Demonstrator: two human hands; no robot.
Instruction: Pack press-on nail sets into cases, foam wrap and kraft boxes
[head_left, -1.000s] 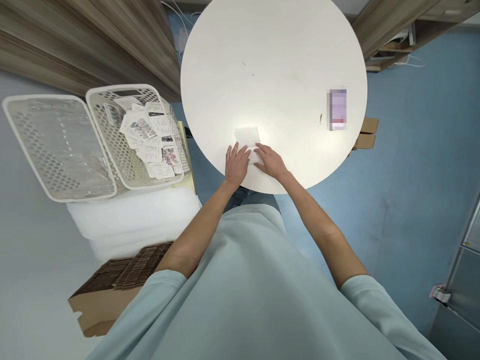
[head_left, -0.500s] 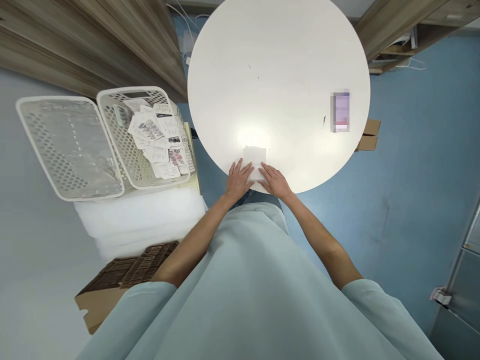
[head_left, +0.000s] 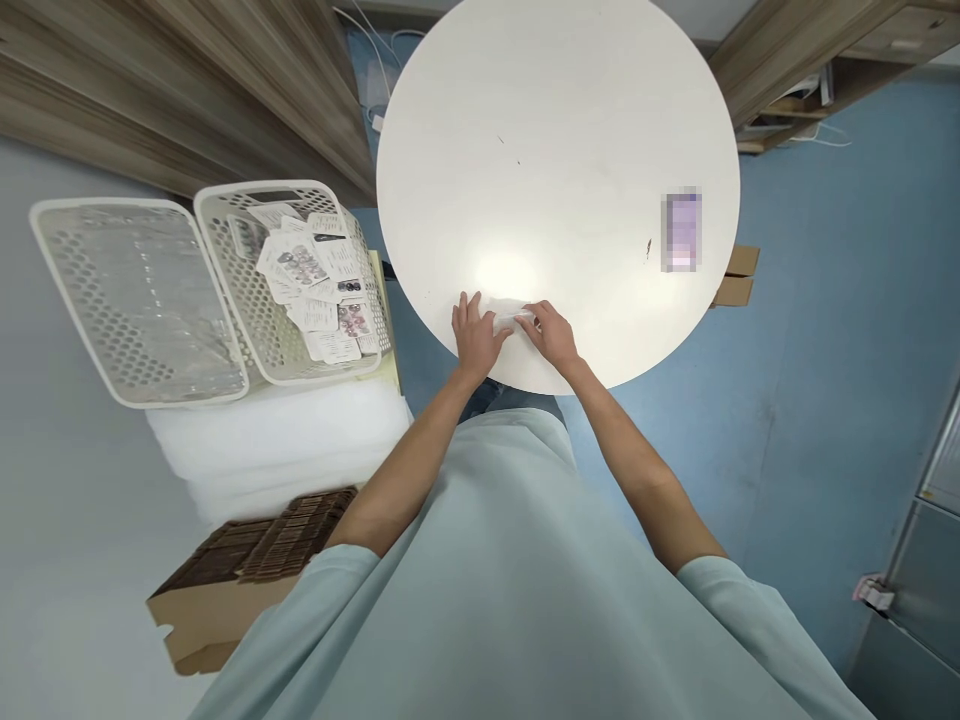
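Note:
A small piece of white, thin sheet material [head_left: 511,312], perhaps foam or wrapping film, lies partly folded near the front edge of the round white table [head_left: 570,130]. At its left end rests my left hand [head_left: 477,338], fingers spread and pointing forward, the thumb along the near side. My right hand [head_left: 552,335] has its fingers bent and pinched on the right end of the sheet. Whether anything is wrapped inside cannot be made out.
Left of the table stands a white perforated basket [head_left: 259,335] of printed cards [head_left: 300,265]. Beside it are another basket or lid [head_left: 139,300], white sheeting [head_left: 277,435] and a box of brown cardboard pieces [head_left: 217,610]. A blurred purple item [head_left: 682,230] lies on the table.
The sheet, flat and squarish before, is now a narrow, partly folded strip. My right fingers have curled onto its right end, and both hands have moved slightly forward.

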